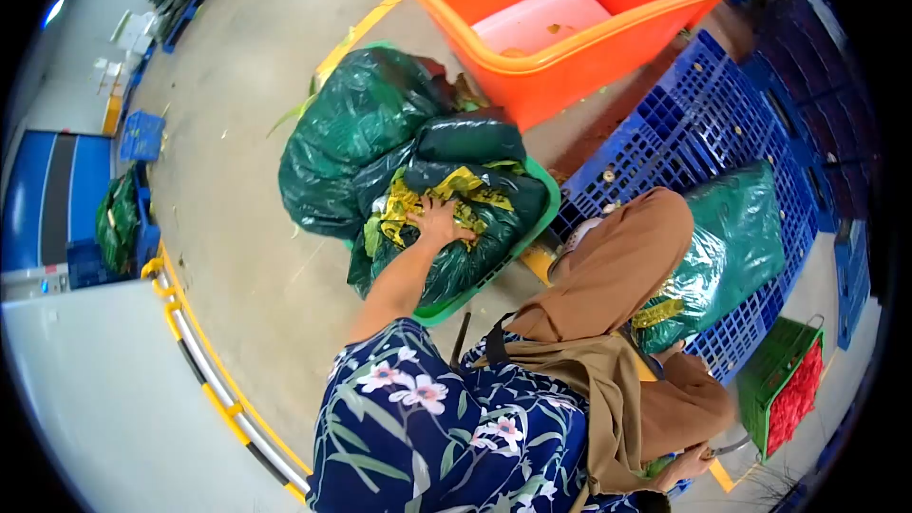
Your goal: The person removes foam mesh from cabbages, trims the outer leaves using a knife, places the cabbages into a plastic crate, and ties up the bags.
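My left hand rests with spread fingers on yellow tape and leafy greens at the opening of a dark green plastic bag. That bag lies with a second bulging green bag in a green crate. Low on the right, beside my bent knee, my right hand is closed around a thin metal tool, perhaps a knife; its shape is only partly visible. A filled green bag with yellow tape lies near my knee on a blue pallet.
An orange bin stands beyond the green crate. At the lower right is a green crate of red packets. A striped barrier rail runs along the left. Farther off are a blue basket and another green bag.
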The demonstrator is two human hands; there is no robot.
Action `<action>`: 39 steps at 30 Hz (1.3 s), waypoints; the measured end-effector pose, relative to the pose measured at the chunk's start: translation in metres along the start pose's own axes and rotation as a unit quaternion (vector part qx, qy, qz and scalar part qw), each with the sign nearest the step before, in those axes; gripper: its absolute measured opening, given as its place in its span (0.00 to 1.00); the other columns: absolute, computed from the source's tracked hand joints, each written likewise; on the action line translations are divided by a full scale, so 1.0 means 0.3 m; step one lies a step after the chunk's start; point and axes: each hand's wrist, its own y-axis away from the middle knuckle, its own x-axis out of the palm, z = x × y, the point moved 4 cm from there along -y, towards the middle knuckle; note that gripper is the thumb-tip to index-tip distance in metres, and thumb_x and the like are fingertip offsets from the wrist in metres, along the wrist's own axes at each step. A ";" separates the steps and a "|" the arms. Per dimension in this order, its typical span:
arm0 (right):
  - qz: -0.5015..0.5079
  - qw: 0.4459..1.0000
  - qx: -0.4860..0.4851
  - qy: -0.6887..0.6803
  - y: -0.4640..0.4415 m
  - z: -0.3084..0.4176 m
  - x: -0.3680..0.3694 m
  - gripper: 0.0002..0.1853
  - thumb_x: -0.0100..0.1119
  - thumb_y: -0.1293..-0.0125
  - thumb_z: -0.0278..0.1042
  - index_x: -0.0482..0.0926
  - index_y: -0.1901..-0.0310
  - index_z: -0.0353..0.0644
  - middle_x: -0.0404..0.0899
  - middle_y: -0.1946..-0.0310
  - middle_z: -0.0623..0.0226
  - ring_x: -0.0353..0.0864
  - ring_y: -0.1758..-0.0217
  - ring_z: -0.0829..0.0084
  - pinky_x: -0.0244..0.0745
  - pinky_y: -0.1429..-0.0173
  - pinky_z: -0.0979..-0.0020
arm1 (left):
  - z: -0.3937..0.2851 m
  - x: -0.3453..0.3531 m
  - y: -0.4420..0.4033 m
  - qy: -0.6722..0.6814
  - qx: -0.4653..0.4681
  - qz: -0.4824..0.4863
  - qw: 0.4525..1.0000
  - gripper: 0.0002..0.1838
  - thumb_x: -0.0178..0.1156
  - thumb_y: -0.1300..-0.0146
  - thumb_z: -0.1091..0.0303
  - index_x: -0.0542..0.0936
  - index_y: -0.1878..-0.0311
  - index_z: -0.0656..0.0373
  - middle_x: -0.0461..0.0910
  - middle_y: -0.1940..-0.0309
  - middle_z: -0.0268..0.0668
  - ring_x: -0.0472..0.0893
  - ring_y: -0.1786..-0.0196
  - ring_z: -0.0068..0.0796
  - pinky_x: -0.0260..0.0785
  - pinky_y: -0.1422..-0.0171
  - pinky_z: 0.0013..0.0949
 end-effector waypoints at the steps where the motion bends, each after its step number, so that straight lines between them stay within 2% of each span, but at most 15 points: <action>1: -0.011 0.998 0.014 -0.062 0.016 0.049 0.017 0.15 0.60 0.37 0.38 0.68 0.69 0.34 0.74 0.77 0.65 0.74 0.74 0.78 0.72 0.70 0.77 | -0.020 0.006 -0.046 -0.023 -0.027 0.029 0.999 0.58 0.71 0.68 0.35 0.59 0.29 0.41 0.51 0.28 0.41 0.41 0.25 0.51 0.37 0.39 0.81; 5: -0.073 0.968 0.028 -0.238 0.044 0.002 -0.017 0.14 0.59 0.36 0.37 0.68 0.67 0.34 0.75 0.74 0.64 0.74 0.76 0.77 0.71 0.74 0.77 | -0.070 -0.041 -0.018 -0.038 -0.046 0.057 0.997 0.60 0.71 0.68 0.33 0.56 0.28 0.42 0.45 0.26 0.42 0.39 0.24 0.51 0.38 0.37 0.80; 9: -0.109 0.967 0.092 -0.213 0.165 -0.262 -0.081 0.14 0.60 0.36 0.38 0.69 0.66 0.36 0.76 0.74 0.65 0.73 0.76 0.77 0.69 0.74 0.78 | -0.078 -0.061 -0.011 -0.038 -0.040 0.068 0.996 0.62 0.72 0.69 0.34 0.55 0.28 0.42 0.44 0.26 0.44 0.40 0.25 0.53 0.37 0.38 0.81; 12: -0.150 0.927 0.215 -0.267 0.333 -0.371 -0.107 0.11 0.59 0.37 0.34 0.67 0.66 0.40 0.74 0.76 0.65 0.72 0.77 0.77 0.68 0.75 0.76 | -0.051 -0.019 -0.065 -0.033 0.033 0.062 0.997 0.66 0.72 0.70 0.33 0.50 0.27 0.46 0.44 0.27 0.52 0.42 0.25 0.56 0.39 0.31 0.68; 13: -0.162 0.914 0.212 -0.304 0.380 -0.446 -0.099 0.11 0.59 0.37 0.33 0.66 0.67 0.41 0.73 0.77 0.66 0.71 0.78 0.77 0.69 0.76 0.76 | 0.006 0.057 -0.176 -0.025 0.094 0.045 0.994 0.68 0.72 0.70 0.32 0.48 0.26 0.48 0.44 0.27 0.55 0.43 0.26 0.57 0.40 0.28 0.62; 16: -0.176 0.908 0.230 -0.302 0.459 -0.587 -0.074 0.10 0.59 0.37 0.31 0.65 0.65 0.42 0.72 0.77 0.68 0.70 0.79 0.79 0.67 0.78 0.78 | -0.052 0.004 -0.133 -0.049 0.076 0.098 0.991 0.72 0.72 0.72 0.31 0.45 0.26 0.55 0.45 0.29 0.59 0.47 0.27 0.57 0.45 0.26 0.49; 19: -0.178 0.882 0.256 -0.352 0.465 -0.601 -0.036 0.10 0.59 0.38 0.31 0.67 0.62 0.42 0.72 0.76 0.70 0.70 0.80 0.80 0.66 0.78 0.79 | -0.033 -0.032 -0.149 -0.041 0.133 0.172 0.975 0.71 0.73 0.69 0.32 0.46 0.27 0.59 0.53 0.31 0.59 0.56 0.29 0.51 0.55 0.29 0.43; 23: -0.160 0.902 0.249 -0.314 0.448 -0.677 0.072 0.09 0.57 0.37 0.32 0.69 0.62 0.39 0.73 0.77 0.70 0.72 0.79 0.79 0.69 0.77 0.77 | -0.177 -0.243 -0.003 -0.127 0.102 0.220 0.962 0.53 0.71 0.58 0.39 0.65 0.34 0.64 0.72 0.42 0.54 0.74 0.41 0.45 0.68 0.40 0.39; 25: -0.155 0.914 0.284 -0.243 0.458 -0.689 0.138 0.09 0.58 0.39 0.32 0.68 0.63 0.41 0.71 0.77 0.71 0.71 0.80 0.79 0.68 0.78 0.76 | -0.231 -0.311 0.031 -0.198 0.169 0.149 0.954 0.34 0.68 0.51 0.46 0.79 0.48 0.66 0.82 0.59 0.51 0.83 0.56 0.42 0.73 0.50 0.38; 27: -0.156 0.915 0.290 -0.233 0.475 -0.718 0.229 0.08 0.56 0.39 0.32 0.69 0.63 0.41 0.72 0.77 0.69 0.71 0.79 0.77 0.68 0.76 0.74 | -0.392 -0.391 0.244 -0.196 0.126 0.083 0.969 0.23 0.63 0.45 0.53 0.83 0.61 0.68 0.83 0.73 0.46 0.83 0.71 0.37 0.74 0.59 0.36; 29: -0.196 0.950 0.229 -0.089 0.512 -0.733 0.313 0.12 0.55 0.39 0.36 0.71 0.61 0.36 0.72 0.76 0.62 0.71 0.74 0.65 0.69 0.66 0.63 | -0.413 -0.363 0.175 -0.176 0.218 0.093 0.955 0.20 0.61 0.42 0.57 0.82 0.61 0.70 0.82 0.78 0.44 0.80 0.79 0.33 0.73 0.66 0.36; 31: -0.137 0.920 0.349 -0.114 0.555 -0.720 0.368 0.15 0.57 0.40 0.39 0.72 0.61 0.35 0.76 0.71 0.52 0.76 0.68 0.56 0.70 0.60 0.58 | -0.516 -0.336 0.282 -0.113 0.212 0.118 0.963 0.21 0.62 0.42 0.59 0.81 0.59 0.72 0.82 0.76 0.45 0.80 0.77 0.31 0.73 0.67 0.34; 32: -0.149 0.928 0.330 -0.090 0.577 -0.743 0.414 0.17 0.57 0.41 0.39 0.71 0.58 0.35 0.79 0.69 0.46 0.78 0.65 0.46 0.72 0.60 0.53 | -0.553 -0.318 0.312 -0.098 0.253 0.094 0.958 0.20 0.62 0.42 0.60 0.80 0.58 0.72 0.82 0.74 0.45 0.81 0.75 0.31 0.73 0.66 0.33; 36: -0.153 0.913 0.363 -0.106 0.623 -0.725 0.461 0.16 0.58 0.42 0.39 0.70 0.58 0.38 0.77 0.68 0.44 0.77 0.63 0.44 0.70 0.58 0.53 | -0.640 -0.324 0.317 -0.119 0.375 0.001 0.919 0.20 0.62 0.42 0.64 0.77 0.54 0.72 0.81 0.69 0.46 0.81 0.68 0.31 0.73 0.62 0.32; 39: -0.162 0.903 0.382 -0.113 0.592 -0.705 0.441 0.16 0.59 0.42 0.39 0.71 0.58 0.37 0.77 0.68 0.46 0.76 0.63 0.46 0.70 0.58 0.56 | -0.714 -0.341 0.303 -0.054 0.421 0.024 0.905 0.19 0.63 0.42 0.67 0.77 0.52 0.72 0.82 0.69 0.46 0.81 0.66 0.32 0.73 0.60 0.33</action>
